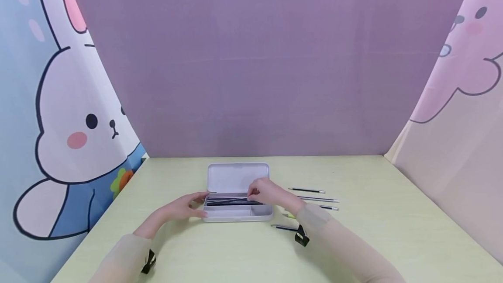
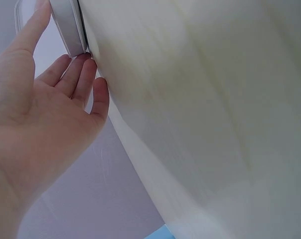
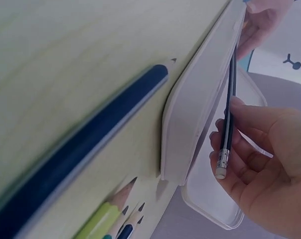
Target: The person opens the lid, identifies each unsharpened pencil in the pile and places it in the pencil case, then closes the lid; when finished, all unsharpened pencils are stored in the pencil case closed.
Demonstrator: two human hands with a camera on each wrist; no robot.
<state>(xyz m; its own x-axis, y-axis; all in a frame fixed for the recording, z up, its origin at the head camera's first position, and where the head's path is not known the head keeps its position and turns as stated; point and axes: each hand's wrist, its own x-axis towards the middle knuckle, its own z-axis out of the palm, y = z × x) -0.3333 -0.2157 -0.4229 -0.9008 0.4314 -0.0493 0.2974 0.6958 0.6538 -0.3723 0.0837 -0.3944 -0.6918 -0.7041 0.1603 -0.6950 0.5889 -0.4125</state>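
An open white pencil case (image 1: 237, 219) lies on the table, its lid (image 1: 237, 177) tipped back and several dark pencils in its rear compartment. My left hand (image 1: 184, 206) holds the case's left end, thumb at the front corner and fingers at the back. The left wrist view shows the fingertips against the case's edge. Over the right part of the case, my right hand (image 1: 269, 191) pinches a dark striped pencil (image 3: 227, 132) near its white eraser end. This pencil slants down to the left, over the case; whether its tip touches the other pencils is hard to tell.
Right of the case lie several loose pencils: a dark one (image 1: 308, 190) at the back, a striped one (image 1: 322, 199), a yellow-green one (image 3: 98, 221) and a dark blue one (image 3: 90, 134) at the front. My right forearm partly covers them. A purple cloth (image 1: 255, 64) hangs behind the table.
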